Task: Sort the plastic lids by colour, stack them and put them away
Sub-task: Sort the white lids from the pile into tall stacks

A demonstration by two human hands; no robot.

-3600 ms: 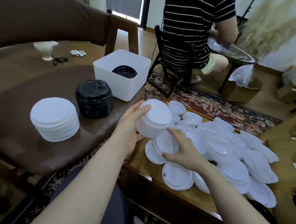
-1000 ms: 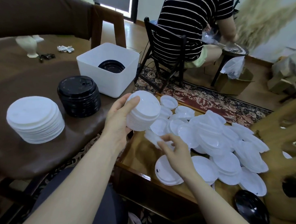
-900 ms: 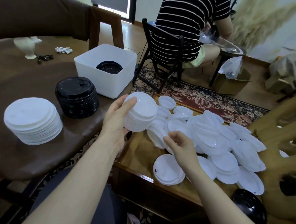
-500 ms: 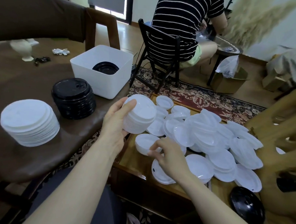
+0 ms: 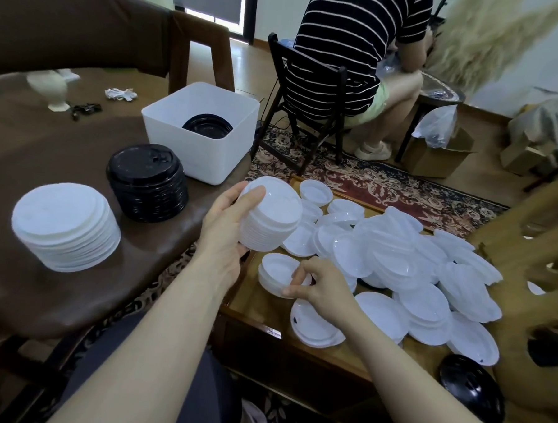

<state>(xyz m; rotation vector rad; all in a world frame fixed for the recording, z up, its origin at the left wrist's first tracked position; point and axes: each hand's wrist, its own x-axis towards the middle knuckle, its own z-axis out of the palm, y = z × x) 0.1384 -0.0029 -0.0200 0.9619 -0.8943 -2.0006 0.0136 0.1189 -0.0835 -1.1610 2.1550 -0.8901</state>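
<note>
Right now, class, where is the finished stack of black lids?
In the head view, the stack of black lids stands on the brown table at left, between the white lid stack and the white bin.

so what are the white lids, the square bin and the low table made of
White lids: thin plastic, glossy, slightly translucent at the overlapping rims.
Square bin: white plastic by the look, matte, with softly rounded moulded corners.
Low table: likely varnished wood, amber with a raised edge; its sheen could be a glass top.
</note>
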